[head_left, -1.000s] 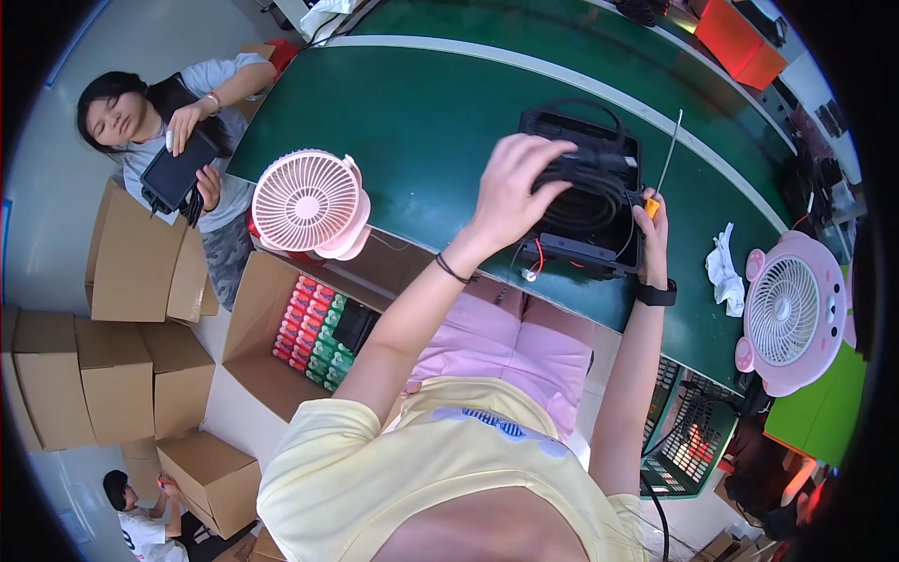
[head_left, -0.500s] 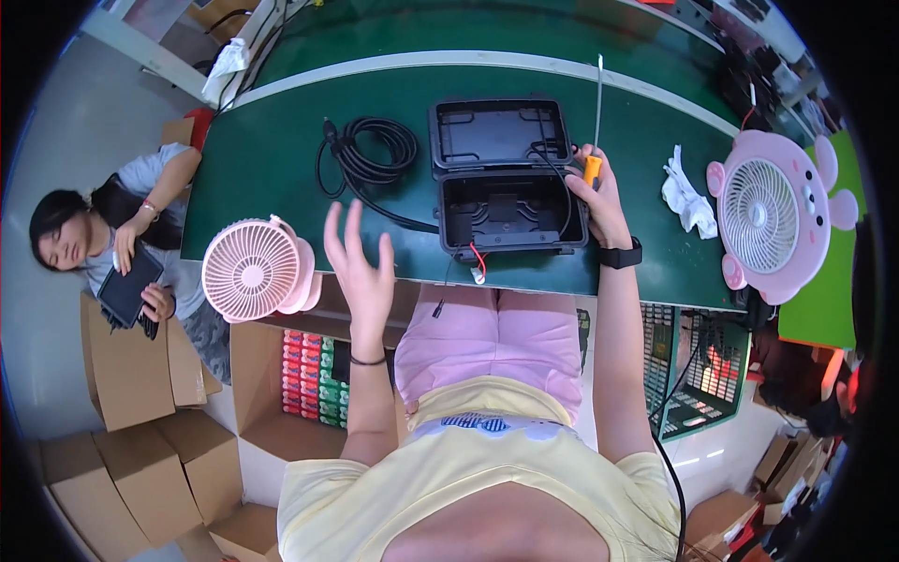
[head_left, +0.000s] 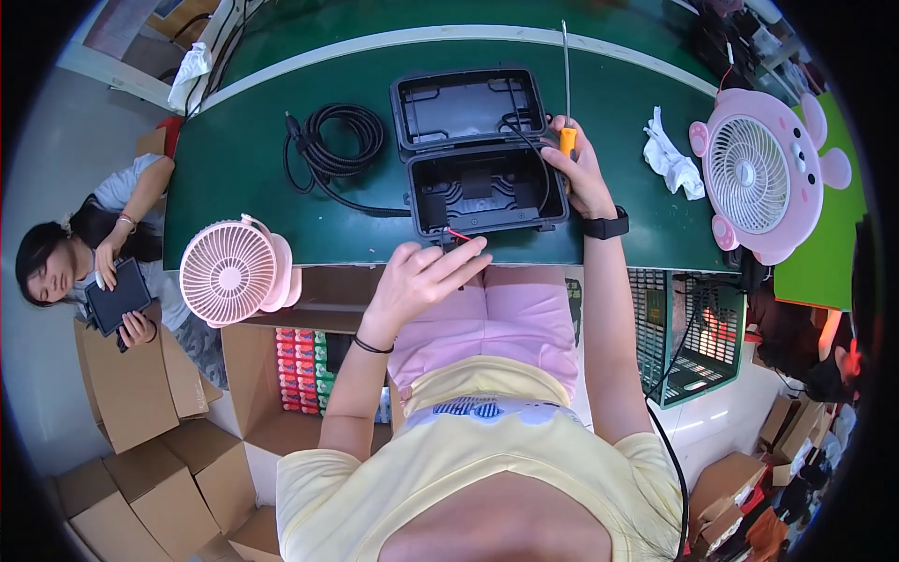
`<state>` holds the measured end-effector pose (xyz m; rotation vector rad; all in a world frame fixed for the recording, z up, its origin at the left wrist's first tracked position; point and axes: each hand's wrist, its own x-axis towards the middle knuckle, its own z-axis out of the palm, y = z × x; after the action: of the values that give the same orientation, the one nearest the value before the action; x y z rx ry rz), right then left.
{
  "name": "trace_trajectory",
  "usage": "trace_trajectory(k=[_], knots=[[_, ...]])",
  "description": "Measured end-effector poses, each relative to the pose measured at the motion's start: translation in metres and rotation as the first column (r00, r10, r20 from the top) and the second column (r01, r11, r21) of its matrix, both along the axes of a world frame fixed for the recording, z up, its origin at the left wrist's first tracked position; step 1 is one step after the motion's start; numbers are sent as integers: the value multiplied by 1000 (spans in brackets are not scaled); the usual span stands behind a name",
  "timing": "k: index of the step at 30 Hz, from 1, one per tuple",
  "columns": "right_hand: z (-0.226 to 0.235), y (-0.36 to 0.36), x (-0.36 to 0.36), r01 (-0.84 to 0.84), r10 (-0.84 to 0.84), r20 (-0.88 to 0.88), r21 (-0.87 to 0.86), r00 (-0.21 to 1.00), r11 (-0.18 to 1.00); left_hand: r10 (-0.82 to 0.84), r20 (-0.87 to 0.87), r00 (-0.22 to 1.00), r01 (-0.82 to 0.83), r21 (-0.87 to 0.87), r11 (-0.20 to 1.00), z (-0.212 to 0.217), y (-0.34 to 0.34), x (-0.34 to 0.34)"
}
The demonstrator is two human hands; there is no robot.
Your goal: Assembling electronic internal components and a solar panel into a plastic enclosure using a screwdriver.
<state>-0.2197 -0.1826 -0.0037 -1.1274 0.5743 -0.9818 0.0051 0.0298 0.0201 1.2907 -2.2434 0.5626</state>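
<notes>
An open black plastic box point(head_left: 488, 222) lies on the green table in front of me, its lid point(head_left: 466, 110) folded back on the far side. My left hand point(head_left: 423, 284) is at the box's front edge, fingers closed at the end of a thin red wire point(head_left: 458, 234) that comes out of the box. A screwdriver point(head_left: 567, 140) with an orange handle is gripped in my right hand point(head_left: 582, 170), its long shaft pointing away from me. That hand also rests against the box's right side. From the box's left side a black cable point(head_left: 361, 208) runs to a coil point(head_left: 348, 140).
A pink fan point(head_left: 229, 278) stands at the table's left edge, and a bear-shaped pink fan point(head_left: 749, 178) at the right. Crumpled white tissue point(head_left: 672, 164) lies right of my hand. A co-worker point(head_left: 103, 253) holds a dark panel at left. Below are cardboard boxes point(head_left: 178, 478) and a green crate point(head_left: 688, 337).
My left hand has come in from the left, beside the pink fan, to the front of the box and closed on the red wire. The right hand keeps the screwdriver at the box's right side.
</notes>
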Motion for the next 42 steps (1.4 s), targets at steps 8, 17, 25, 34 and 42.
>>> trace_trajectory(k=[8, 17, 25, 34, 42], knots=[[-3, -1, 0, 28, -28, -7, -19, 1000, 999, -152, 219, 964, 170, -68, 983, 6, -3, 27], [-8, -2, 7, 117, -117, 20, 9, 993, 993, -153, 291, 944, 151, 30, 988, 28, -25, 42], [-10, -2, 8, 143, -144, 70, 12, 987, 990, -213, -417, 884, 256, 49, 965, 43, -17, 58], [-5, 1, 6, 120, -116, 76, -41, 990, 992, 219, -80, 972, -196, 228, 954, 71, -26, 19], [2, -1, 4, 80, -73, 61, -119, 995, 990, 276, -27, 961, -248, 365, 898, 90, -54, -27]])
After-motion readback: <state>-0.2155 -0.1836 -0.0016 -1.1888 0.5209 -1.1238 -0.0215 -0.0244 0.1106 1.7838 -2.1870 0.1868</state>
